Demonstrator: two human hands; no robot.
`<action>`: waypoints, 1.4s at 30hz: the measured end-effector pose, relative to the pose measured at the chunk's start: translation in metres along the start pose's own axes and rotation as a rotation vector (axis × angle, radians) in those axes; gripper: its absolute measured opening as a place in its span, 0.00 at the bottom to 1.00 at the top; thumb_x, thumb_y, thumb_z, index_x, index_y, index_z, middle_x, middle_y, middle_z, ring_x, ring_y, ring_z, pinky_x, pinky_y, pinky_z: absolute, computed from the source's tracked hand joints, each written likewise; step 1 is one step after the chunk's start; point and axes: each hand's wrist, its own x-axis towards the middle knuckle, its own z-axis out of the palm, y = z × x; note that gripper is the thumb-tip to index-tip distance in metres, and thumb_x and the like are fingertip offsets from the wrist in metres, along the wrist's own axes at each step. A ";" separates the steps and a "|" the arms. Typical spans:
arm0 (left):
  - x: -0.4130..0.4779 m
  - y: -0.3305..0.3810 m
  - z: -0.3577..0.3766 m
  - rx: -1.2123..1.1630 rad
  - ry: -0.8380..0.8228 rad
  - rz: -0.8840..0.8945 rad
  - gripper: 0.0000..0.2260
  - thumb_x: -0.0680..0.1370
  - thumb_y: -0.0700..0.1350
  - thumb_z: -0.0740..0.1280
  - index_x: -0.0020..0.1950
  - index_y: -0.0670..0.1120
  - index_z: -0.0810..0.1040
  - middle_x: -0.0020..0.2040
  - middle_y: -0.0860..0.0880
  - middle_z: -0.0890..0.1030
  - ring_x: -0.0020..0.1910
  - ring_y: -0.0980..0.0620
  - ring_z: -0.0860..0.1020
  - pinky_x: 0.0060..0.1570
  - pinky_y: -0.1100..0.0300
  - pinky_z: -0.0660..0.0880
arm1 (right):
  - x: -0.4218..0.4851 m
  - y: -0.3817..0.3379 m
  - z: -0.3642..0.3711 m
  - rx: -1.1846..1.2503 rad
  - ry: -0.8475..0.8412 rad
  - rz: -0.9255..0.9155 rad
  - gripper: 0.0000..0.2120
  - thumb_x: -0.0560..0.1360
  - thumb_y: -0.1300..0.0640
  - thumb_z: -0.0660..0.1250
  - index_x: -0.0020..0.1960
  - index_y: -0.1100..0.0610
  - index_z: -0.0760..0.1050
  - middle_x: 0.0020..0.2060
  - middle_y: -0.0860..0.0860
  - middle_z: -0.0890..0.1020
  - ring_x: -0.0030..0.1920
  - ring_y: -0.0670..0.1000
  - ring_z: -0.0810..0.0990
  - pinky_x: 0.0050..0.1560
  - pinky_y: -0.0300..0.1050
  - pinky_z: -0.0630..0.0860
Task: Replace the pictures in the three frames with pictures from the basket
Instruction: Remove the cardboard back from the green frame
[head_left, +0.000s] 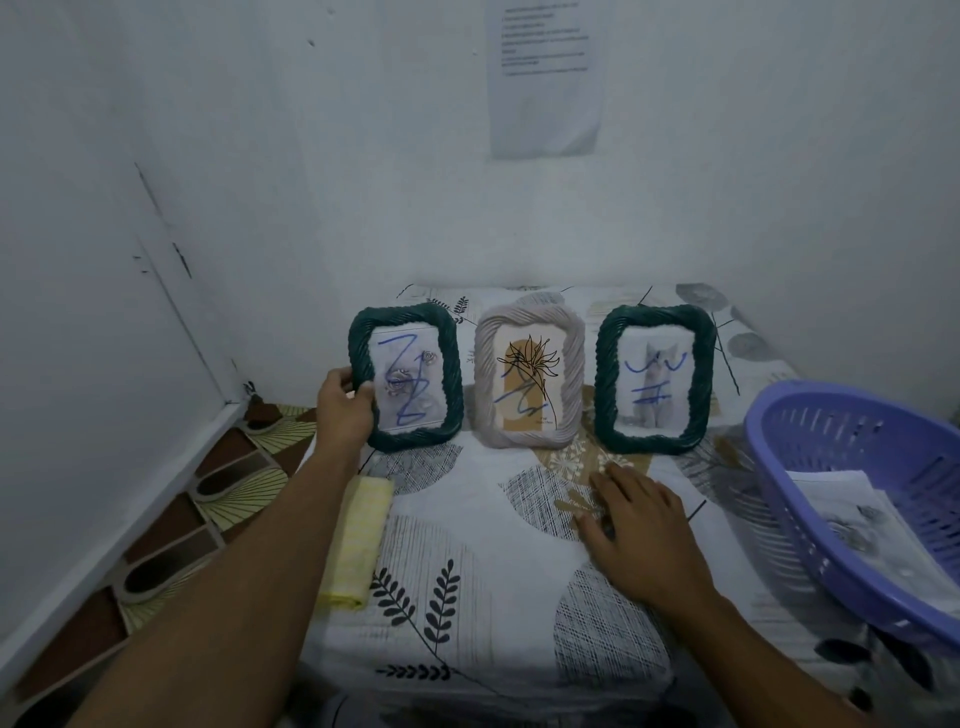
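Three picture frames stand upright in a row at the back of the table. The left green frame (406, 376) holds a scribbled picture, and my left hand (344, 410) grips its left edge, thumb on the front. The middle beige frame (529, 370) shows a line-drawn flower with a blue scribble. The right green frame (653, 378) shows a cat picture with blue marks. My right hand (639, 535) rests flat on the patterned tablecloth (467, 519) in front of the frames. A purple basket (810, 467) at the right holds loose pictures (852, 525).
A folded yellow cloth (359, 540) lies on the table's left side beside my left forearm. White walls close in behind and to the left, with a printed sheet (545, 78) taped up. Patterned floor tiles (208, 493) show left of the table.
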 end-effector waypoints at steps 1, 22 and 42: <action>-0.003 0.003 -0.002 -0.024 -0.016 0.000 0.11 0.80 0.39 0.61 0.63 0.40 0.71 0.59 0.41 0.77 0.54 0.46 0.76 0.56 0.51 0.75 | 0.000 -0.001 0.000 0.000 -0.001 0.002 0.30 0.75 0.39 0.51 0.72 0.52 0.66 0.73 0.52 0.67 0.73 0.52 0.63 0.74 0.54 0.55; -0.156 0.055 0.025 -0.394 -0.360 0.128 0.06 0.80 0.37 0.62 0.55 0.45 0.73 0.50 0.44 0.82 0.44 0.49 0.82 0.41 0.55 0.80 | 0.001 -0.052 -0.082 0.237 0.292 -0.122 0.25 0.77 0.48 0.62 0.72 0.54 0.67 0.71 0.53 0.69 0.70 0.54 0.67 0.69 0.54 0.67; -0.183 0.080 0.050 0.073 -0.259 0.631 0.13 0.76 0.52 0.63 0.58 0.49 0.77 0.56 0.55 0.77 0.58 0.57 0.72 0.57 0.60 0.70 | 0.010 -0.036 -0.124 1.117 0.335 0.310 0.05 0.75 0.56 0.69 0.48 0.55 0.82 0.40 0.52 0.84 0.41 0.53 0.83 0.39 0.48 0.83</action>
